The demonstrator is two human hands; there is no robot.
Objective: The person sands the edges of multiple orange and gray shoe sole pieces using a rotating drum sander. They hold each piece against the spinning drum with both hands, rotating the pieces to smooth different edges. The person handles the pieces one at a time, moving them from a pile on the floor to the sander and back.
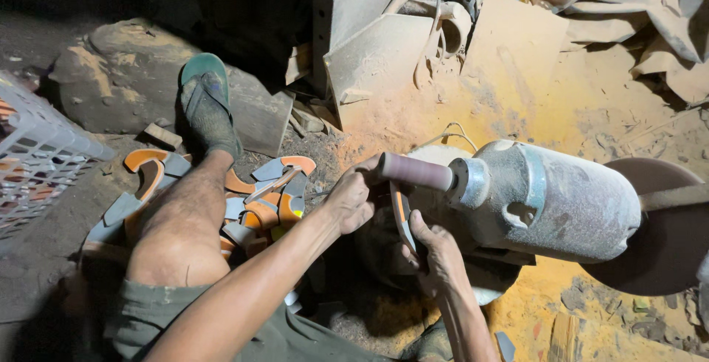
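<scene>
A: What is seen nearest the camera?

B: A bent knee (173, 247) and the left forearm are seen lowest in the view. Beyond them both hands are raised to a grinder (550, 199).

A: What is held?

B: A curved orange-edged piece (401, 218) is gripped on edge. The left hand (351, 199) is closed on its upper end; the right hand (436, 251) is clamped on its lower end, fingers wrapped beneath it.

A: How is the piece placed against the machine?

B: Its long axis runs roughly up and down in the view, crossing the drum (416, 171), whose axis lies left to right. The piece's upper part is set just under the drum; whether contact is made cannot be told. The left hand is the nearer to the drum, almost touching its free end.

A: And what else is about?

B: A heap of similar orange and grey pieces (258, 199) is spread on the floor behind the knee, near a sandalled foot (209, 107). A white crate (33, 159) is seen at the left edge. Orange dust (517, 89) is laid thick around the machine.
</scene>
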